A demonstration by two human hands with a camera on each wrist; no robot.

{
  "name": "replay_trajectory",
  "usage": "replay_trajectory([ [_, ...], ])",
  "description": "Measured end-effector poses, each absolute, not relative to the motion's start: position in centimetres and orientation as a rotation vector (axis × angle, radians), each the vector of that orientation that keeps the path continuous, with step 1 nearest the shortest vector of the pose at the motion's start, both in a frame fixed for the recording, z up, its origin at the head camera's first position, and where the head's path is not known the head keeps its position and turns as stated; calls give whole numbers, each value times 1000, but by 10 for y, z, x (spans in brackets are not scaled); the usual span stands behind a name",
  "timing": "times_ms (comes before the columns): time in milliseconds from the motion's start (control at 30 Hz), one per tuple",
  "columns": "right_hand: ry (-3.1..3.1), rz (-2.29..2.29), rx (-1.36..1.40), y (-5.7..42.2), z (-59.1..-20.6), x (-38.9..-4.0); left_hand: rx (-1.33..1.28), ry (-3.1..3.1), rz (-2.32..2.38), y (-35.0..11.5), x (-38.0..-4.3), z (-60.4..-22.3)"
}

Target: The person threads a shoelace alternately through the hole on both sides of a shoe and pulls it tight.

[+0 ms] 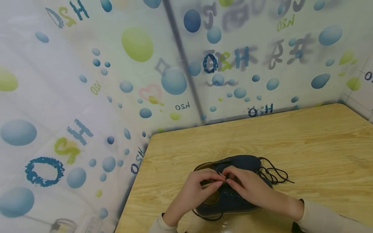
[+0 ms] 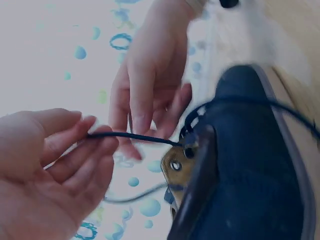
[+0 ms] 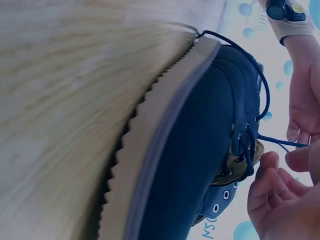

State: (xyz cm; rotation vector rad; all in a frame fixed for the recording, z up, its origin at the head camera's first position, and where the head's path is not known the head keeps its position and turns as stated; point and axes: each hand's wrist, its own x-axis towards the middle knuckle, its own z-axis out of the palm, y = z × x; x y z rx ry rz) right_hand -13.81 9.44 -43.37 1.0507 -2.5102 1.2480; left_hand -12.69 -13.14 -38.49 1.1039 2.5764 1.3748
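Observation:
Two dark navy lace-up shoes are side by side on the table, the far shoe with its toe to the right and the near shoe in front of it. My left hand holds a dark shoelace between its fingers, drawn out from an eyelet of the near shoe. Opposite it, my right hand has bent fingers, and its thumb tip is right at the lace in the left wrist view. I cannot tell whether it pinches the lace. Bare eyelets show on one flap.
A loose lace lies on the wooden table off the far shoe's toe. Another lace strand curves round the near shoe's heel. A printed curtain hangs along the left and back table edges.

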Motion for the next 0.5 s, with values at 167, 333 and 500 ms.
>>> replay_trajectory([
  [167, -2431, 1471, 1151, 94, -428, -140, 1136, 2219, 1672, -134, -126, -381],
  [333, -2369, 1724, 1278, 94, -424, -140, 1161, 1996, 1869, -136, -128, -375],
  [500, -2385, 1805, 1258, 94, -421, -139, 1107, 2057, 1846, -137, -127, -368],
])
